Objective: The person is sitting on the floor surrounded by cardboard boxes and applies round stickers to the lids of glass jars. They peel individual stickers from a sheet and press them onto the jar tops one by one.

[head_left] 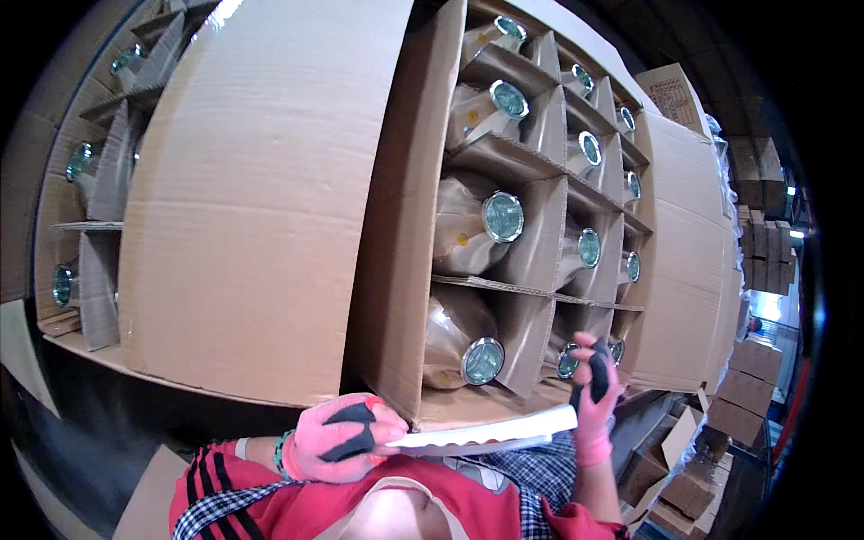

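My left hand [346, 438], in a pink glove with black patches, is closed on one end of a long white paper strip [504, 427]. The strip stretches to the right in front of my body. Beyond its far end my right hand [596, 387], gloved the same way with bare fingertips, is raised with its fingers curled together. Whatever they may hold is too small to make out. That hand is over the near right corner of an open carton [396, 270]. Inside, clear glass jars [459, 337] with round greenish tops stand in cardboard compartments. Small orange dots show on several jars.
Left of the open carton lies a wide cardboard flap [252, 216], and past it another divided carton [99, 328] of glass jars. A second flap [684, 252] hangs on the right. Stacked brown boxes [751, 378] and an opened box [661, 459] stand farther right.
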`<state>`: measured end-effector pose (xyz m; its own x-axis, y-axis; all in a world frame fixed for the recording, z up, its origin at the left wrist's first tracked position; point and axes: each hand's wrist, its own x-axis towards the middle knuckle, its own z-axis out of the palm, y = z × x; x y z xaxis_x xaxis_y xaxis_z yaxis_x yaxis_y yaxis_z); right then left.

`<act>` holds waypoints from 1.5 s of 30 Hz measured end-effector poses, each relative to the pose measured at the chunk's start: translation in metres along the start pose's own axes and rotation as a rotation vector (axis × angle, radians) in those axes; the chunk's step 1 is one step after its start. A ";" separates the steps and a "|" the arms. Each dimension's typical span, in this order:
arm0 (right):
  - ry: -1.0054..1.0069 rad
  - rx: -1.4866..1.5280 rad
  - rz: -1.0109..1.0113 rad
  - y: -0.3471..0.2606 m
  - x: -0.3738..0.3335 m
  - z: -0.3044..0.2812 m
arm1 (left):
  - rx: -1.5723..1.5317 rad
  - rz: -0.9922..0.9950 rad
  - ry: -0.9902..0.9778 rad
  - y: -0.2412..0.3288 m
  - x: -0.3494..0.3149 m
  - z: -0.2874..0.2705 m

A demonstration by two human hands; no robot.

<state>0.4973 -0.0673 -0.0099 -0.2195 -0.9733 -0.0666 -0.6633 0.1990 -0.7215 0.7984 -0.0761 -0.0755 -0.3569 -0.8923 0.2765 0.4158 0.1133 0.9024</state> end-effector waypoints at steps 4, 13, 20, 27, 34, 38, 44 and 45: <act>-0.006 -0.200 -0.248 0.033 -0.023 0.012 | -0.005 -0.157 0.156 0.006 -0.002 0.016; -0.028 -0.305 -0.437 0.021 -0.026 0.020 | 0.055 0.129 0.629 0.051 -0.007 0.003; -0.106 -0.160 -0.574 0.024 -0.036 0.011 | 0.110 -0.282 0.843 0.113 -0.028 -0.111; -0.116 -0.013 -0.693 0.043 -0.040 0.002 | 0.240 -0.278 0.769 0.179 -0.014 -0.076; -0.093 0.027 -0.733 0.057 -0.038 -0.006 | 0.611 -0.170 0.475 0.184 0.035 0.134; -0.084 0.040 -0.754 0.053 -0.042 -0.003 | 0.468 -0.296 0.556 0.163 0.033 0.174; 0.049 0.466 -0.527 0.065 -0.031 0.007 | 0.247 -0.679 0.124 0.118 0.063 0.177; 0.156 0.560 -0.517 0.059 -0.033 -0.001 | 0.242 -0.794 -0.060 0.092 0.068 0.160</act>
<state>0.4647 -0.0234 -0.0500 -0.1067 -0.8911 0.4412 -0.2580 -0.4037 -0.8778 0.6781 -0.0564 0.0790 -0.5150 -0.7225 -0.4613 -0.1671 -0.4432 0.8807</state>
